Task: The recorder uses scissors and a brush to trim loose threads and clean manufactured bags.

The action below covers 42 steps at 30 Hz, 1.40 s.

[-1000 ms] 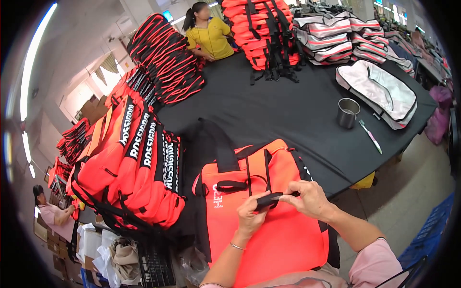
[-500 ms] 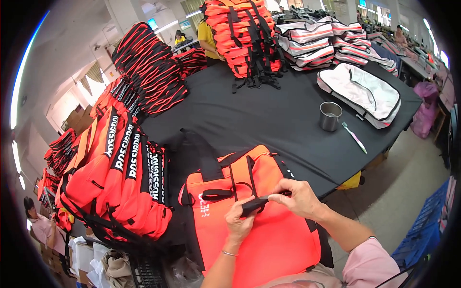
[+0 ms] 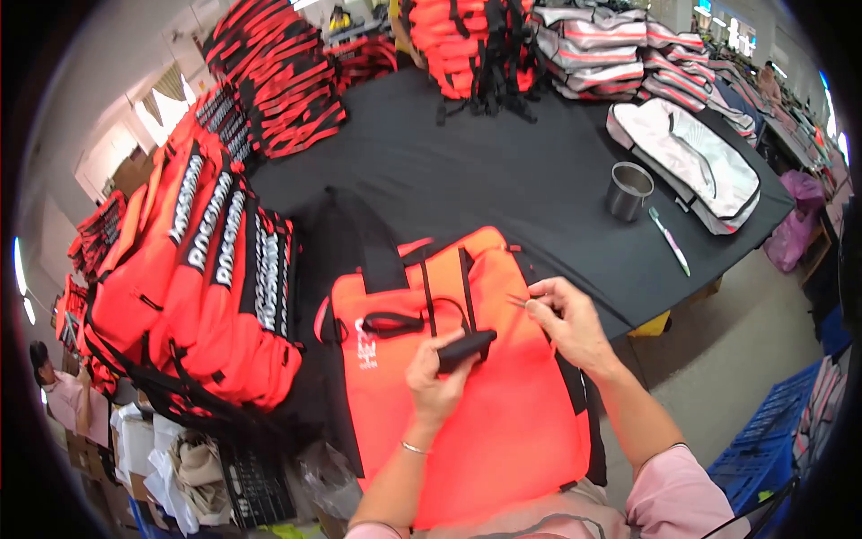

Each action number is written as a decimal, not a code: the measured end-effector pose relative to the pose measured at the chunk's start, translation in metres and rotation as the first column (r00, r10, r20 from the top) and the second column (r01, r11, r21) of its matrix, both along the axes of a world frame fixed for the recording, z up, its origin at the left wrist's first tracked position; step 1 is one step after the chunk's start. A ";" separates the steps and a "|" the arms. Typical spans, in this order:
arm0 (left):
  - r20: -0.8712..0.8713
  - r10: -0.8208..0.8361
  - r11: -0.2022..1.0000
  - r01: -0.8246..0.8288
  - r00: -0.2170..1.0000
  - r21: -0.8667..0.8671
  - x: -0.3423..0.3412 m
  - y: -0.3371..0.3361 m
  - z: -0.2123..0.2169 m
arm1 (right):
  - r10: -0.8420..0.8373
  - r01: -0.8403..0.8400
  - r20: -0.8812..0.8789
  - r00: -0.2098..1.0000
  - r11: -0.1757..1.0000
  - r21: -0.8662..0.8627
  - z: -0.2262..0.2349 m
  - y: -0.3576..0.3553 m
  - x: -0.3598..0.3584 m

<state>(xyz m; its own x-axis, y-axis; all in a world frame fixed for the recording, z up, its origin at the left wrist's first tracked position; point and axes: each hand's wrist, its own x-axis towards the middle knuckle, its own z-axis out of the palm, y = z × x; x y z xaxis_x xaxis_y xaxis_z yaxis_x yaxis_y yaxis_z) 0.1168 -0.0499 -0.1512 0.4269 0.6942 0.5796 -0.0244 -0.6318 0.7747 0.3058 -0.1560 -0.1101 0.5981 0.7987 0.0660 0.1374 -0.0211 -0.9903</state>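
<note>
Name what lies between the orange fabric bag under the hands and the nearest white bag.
In the head view: a silver metal cup and pale toothbrush on black cloth.

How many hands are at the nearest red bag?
2: left hand, holding a black piece over the bag; right hand, with a thin tool, by its right edge. Neither is hidden.

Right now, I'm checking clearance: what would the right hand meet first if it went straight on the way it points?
The right hand would probably meet the red bag ahead of it, though depth is unclear.

Stacked red bags (image 3: 202, 310) along a black-covered worktable (image 3: 449, 180) show a workshop.
</note>
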 end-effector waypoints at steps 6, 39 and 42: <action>0.007 -0.074 0.994 0.073 0.997 0.082 0.006 0.004 -0.002 | 0.000 -0.003 0.310 0.951 1.000 0.012 0.026 -0.014 -0.028; -0.255 -0.351 0.930 0.367 0.901 0.020 -0.038 -0.054 -0.001 | -0.357 0.375 0.281 0.890 0.927 -0.007 -0.021 -0.071 0.051; -0.680 -0.451 0.775 0.632 0.578 0.024 -0.051 -0.076 -0.006 | -0.293 0.304 0.124 0.948 0.949 -0.083 -0.041 -0.102 0.052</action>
